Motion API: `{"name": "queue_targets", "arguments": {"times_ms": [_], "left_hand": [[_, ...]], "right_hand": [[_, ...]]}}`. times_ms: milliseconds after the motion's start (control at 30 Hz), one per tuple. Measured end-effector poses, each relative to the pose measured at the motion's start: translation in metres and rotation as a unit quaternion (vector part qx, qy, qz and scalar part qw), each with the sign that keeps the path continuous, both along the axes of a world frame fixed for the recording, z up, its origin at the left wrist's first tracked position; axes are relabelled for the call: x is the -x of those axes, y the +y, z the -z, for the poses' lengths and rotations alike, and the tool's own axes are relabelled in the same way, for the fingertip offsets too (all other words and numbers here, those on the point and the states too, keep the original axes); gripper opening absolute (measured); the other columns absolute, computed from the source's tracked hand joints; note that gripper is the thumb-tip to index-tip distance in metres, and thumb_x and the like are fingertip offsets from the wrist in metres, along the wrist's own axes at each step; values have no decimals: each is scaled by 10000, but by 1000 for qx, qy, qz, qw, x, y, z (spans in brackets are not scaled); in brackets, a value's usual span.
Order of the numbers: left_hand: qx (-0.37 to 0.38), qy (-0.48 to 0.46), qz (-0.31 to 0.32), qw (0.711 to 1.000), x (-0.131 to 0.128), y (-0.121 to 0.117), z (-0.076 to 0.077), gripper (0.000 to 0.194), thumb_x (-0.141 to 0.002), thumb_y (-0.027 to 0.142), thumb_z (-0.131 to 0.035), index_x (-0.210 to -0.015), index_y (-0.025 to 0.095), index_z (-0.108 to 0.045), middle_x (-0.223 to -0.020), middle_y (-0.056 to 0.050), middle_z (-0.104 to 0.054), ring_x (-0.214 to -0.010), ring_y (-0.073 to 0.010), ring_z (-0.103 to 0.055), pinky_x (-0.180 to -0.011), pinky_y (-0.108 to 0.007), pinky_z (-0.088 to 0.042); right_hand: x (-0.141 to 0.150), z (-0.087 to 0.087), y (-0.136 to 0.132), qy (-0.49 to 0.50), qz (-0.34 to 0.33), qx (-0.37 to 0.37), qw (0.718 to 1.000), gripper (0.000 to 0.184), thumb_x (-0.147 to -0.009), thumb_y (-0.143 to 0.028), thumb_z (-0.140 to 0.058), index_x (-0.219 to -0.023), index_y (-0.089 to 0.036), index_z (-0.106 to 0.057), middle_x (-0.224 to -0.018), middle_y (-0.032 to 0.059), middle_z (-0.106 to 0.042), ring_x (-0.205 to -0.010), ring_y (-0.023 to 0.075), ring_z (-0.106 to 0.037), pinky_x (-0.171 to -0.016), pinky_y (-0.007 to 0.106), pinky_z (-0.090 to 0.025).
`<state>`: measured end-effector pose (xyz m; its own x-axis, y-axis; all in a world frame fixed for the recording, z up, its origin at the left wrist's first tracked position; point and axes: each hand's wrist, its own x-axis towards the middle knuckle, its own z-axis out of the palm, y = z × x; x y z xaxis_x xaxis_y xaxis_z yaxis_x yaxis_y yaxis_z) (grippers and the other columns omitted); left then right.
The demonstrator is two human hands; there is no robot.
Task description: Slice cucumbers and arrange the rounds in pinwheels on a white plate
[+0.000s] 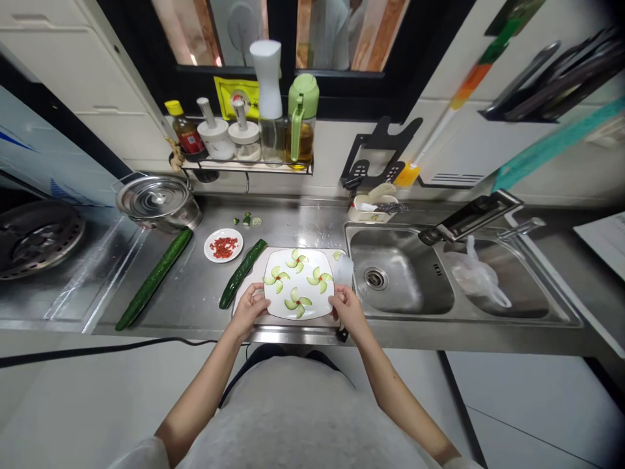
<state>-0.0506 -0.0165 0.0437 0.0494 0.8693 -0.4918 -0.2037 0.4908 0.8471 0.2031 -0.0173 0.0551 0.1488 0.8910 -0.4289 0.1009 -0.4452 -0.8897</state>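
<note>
A white squarish plate [299, 286] is held level by its two sides over a pale cutting board [273, 253]. My left hand [250, 309] grips its left edge, thumb on the rim; my right hand [347, 307] grips the right edge the same way. On the plate lie several pinwheels of cucumber slices [297, 260], each with a bit of red at its centre. A cut cucumber [243, 273] rests at the board's left side. Past my right hand, partly hidden, are a knife's dark handle [342, 334] and its pale blade [344, 268].
A small plate of chopped red pieces [223, 245] and a long whole cucumber [155, 279] lie to the left. Behind them stands a lidded steel pot [159, 202]. Cucumber scraps [247, 219] sit near the wall. To the right is a double sink [400, 273] with a plastic bag [476, 273].
</note>
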Motion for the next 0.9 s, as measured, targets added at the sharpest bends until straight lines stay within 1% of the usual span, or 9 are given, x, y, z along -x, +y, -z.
{"name": "queue_targets", "arguments": {"times_ms": [100,167,233,300,367,667,733,800,900], "left_hand": [[1,-11,-9,1000,0,-4,-3,567,-565,368,-766,-1033,213,-486,-709,30,-656,-583,-97,-591,-552,-188,-448],[-1,-20,-14,1000,-1,-6,-4,563,-573,360,-765,-1038,213,-485,-718,27,-660,-587,-103,-597,-550,-193,-451],[-3,-27,-11,1000,-3,-9,-6,553,-580,356,-764,-1036,210,-486,-718,26,-659,-574,-101,-593,-547,-196,-451],[-4,-34,-4,999,-6,-12,-8,539,-588,357,-760,-1028,209,-487,-706,30,-653,-554,-95,-582,-541,-196,-444],[-5,-40,1,999,-7,-15,-10,526,-596,357,-755,-1021,210,-482,-695,33,-645,-549,-93,-576,-541,-196,-441],[-16,-27,7,999,-10,-24,-12,502,-595,366,-768,-967,203,-474,-598,61,-599,-490,-72,-516,-518,-178,-391],[-13,-42,27,999,-12,-26,-14,514,-605,385,-775,-981,202,-476,-625,47,-619,-515,-85,-543,-545,-196,-421],[-13,-67,72,995,-15,-28,-17,523,-634,421,-767,-1018,197,-492,-687,19,-649,-580,-112,-593,-604,-233,-465],[-22,-88,154,984,-23,-30,-20,494,-697,469,-725,-1044,172,-538,-830,-47,-690,-697,-143,-640,-708,-286,-492]], "right_hand": [[6,0,-3,24,37,1,999,296,-669,-386,-590,-906,-217,-539,-551,-71,-515,-487,130,-520,-439,232,-418],[13,1,-5,81,70,1,994,334,-691,-433,-614,-946,-222,-567,-691,-22,-632,-622,163,-609,-530,259,-487],[19,2,-7,162,93,9,982,386,-722,-483,-616,-1015,-233,-586,-870,15,-695,-789,202,-661,-629,295,-534],[25,3,-9,230,112,23,966,426,-748,-528,-608,-1057,-235,-590,-975,37,-706,-900,230,-669,-687,328,-556],[29,3,-10,264,130,28,955,443,-756,-553,-615,-1061,-233,-590,-1016,50,-707,-953,243,-666,-713,351,-568],[30,6,-18,292,156,27,943,478,-709,-555,-691,-1038,-221,-594,-1057,72,-710,-1005,272,-660,-758,394,-584],[27,5,-22,291,177,26,940,480,-691,-547,-710,-1023,-217,-605,-1052,77,-714,-1012,281,-658,-778,403,-581],[18,3,-27,290,203,27,935,490,-673,-543,-726,-1018,-213,-616,-1053,83,-716,-1019,290,-656,-803,421,-574],[-12,0,-45,287,246,32,925,539,-643,-535,-746,-1059,-213,-626,-1097,85,-704,-1043,303,-644,-850,463,-552]]}}
